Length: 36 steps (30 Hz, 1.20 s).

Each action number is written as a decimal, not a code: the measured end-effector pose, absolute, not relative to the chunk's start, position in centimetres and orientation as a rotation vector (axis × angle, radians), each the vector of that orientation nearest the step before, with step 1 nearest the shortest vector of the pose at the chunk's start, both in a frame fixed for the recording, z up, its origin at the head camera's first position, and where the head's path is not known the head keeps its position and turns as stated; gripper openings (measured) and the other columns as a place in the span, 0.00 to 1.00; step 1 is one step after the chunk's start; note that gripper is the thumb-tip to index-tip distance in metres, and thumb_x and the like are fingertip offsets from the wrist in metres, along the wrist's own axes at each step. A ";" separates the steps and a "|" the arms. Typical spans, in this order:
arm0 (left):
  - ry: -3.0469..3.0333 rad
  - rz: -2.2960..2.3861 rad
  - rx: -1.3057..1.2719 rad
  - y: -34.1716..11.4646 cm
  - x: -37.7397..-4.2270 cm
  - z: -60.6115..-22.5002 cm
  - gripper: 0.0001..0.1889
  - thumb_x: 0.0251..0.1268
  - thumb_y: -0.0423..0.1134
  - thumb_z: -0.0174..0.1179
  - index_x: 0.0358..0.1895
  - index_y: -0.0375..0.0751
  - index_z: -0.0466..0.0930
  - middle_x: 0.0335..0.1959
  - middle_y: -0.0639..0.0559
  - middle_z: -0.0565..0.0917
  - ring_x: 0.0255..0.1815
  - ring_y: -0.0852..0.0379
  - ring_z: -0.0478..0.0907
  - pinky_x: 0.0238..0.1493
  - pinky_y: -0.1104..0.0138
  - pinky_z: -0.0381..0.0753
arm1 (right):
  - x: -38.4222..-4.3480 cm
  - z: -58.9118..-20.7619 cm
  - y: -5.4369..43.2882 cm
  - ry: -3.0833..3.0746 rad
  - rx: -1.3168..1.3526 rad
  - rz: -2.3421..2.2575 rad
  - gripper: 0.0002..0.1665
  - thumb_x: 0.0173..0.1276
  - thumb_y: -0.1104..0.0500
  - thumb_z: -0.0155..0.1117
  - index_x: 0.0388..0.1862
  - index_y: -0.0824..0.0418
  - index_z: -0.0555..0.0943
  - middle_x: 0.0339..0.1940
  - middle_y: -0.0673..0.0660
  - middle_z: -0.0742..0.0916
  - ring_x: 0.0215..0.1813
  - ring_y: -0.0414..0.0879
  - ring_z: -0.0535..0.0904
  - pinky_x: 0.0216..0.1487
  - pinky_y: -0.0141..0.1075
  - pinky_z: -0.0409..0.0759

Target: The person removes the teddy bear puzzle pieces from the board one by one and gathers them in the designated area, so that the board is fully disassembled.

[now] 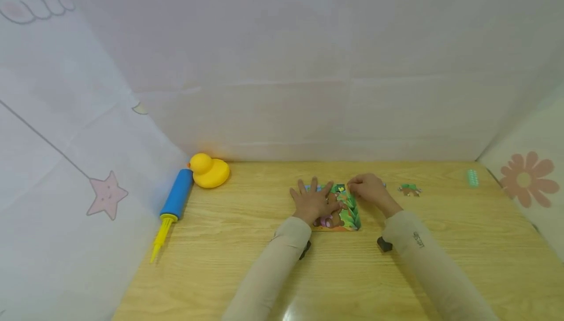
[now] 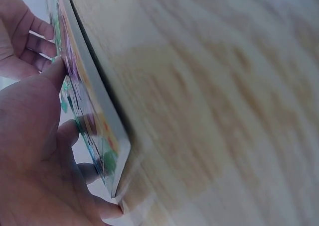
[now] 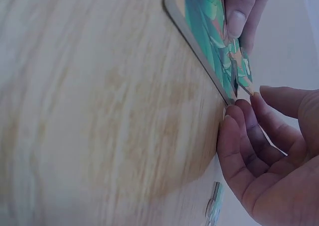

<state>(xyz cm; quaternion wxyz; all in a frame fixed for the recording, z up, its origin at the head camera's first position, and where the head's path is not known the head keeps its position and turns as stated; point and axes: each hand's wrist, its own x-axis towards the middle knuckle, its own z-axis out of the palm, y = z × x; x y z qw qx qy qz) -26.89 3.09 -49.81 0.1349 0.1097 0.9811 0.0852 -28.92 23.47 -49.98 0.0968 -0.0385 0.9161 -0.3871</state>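
Observation:
A colourful jigsaw puzzle [image 1: 351, 216] with a brown animal and green leaves lies on the wooden table. My left hand [image 1: 312, 205] rests on it with the fingers spread; in the left wrist view its fingers overlap the puzzle's face and one finger reaches past the corner. At the puzzle's upper right, my right hand [image 1: 369, 190] pinches a green puzzle piece [image 3: 244, 75] between thumb and index finger. That piece is tilted up a little from the board, as the right wrist view shows. The other right fingers curl by the board's edge.
Right of the hands lies a loose puzzle piece [image 1: 411, 190], and a small pale-green item [image 1: 473, 178] is near the table's right edge. A yellow rubber duck [image 1: 210, 171] and a blue-and-yellow balloon pump [image 1: 176, 197] stand at the left. A pale cloth wall [image 1: 282, 115] borders the table behind.

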 end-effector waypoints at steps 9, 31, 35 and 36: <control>2.835 0.246 0.302 3.1 -27.1 -49.8 0.42 0.63 0.80 0.44 0.80 0.78 0.49 0.86 0.50 0.45 0.84 0.29 0.38 0.76 0.29 0.43 | -28.8 -50.0 23.2 2.660 -0.046 -1.244 0.18 0.76 0.55 0.60 0.55 0.67 0.81 0.53 0.66 0.88 0.48 0.53 0.86 0.47 0.43 0.85; 2.860 0.209 0.304 3.1 -27.1 -50.1 0.45 0.58 0.84 0.43 0.80 0.79 0.48 0.86 0.50 0.46 0.83 0.28 0.40 0.76 0.29 0.45 | -28.9 -50.0 28.6 2.149 0.182 -1.899 0.33 0.80 0.56 0.56 0.76 0.70 0.63 0.51 0.47 0.81 0.40 0.35 0.84 0.51 0.30 0.86; 2.859 0.233 0.310 3.1 -27.1 -50.0 0.45 0.59 0.83 0.44 0.80 0.79 0.48 0.86 0.50 0.46 0.83 0.28 0.40 0.75 0.29 0.44 | -28.7 -49.7 30.1 2.044 0.217 -1.990 0.35 0.80 0.58 0.57 0.78 0.70 0.59 0.47 0.42 0.82 0.40 0.34 0.84 0.51 0.29 0.85; 2.857 0.245 0.315 3.1 -27.1 -50.0 0.44 0.60 0.82 0.45 0.80 0.78 0.48 0.86 0.50 0.46 0.83 0.28 0.40 0.75 0.29 0.43 | -28.6 -49.6 30.5 2.026 0.223 -2.000 0.36 0.80 0.58 0.56 0.79 0.69 0.58 0.47 0.42 0.81 0.41 0.34 0.84 0.51 0.28 0.85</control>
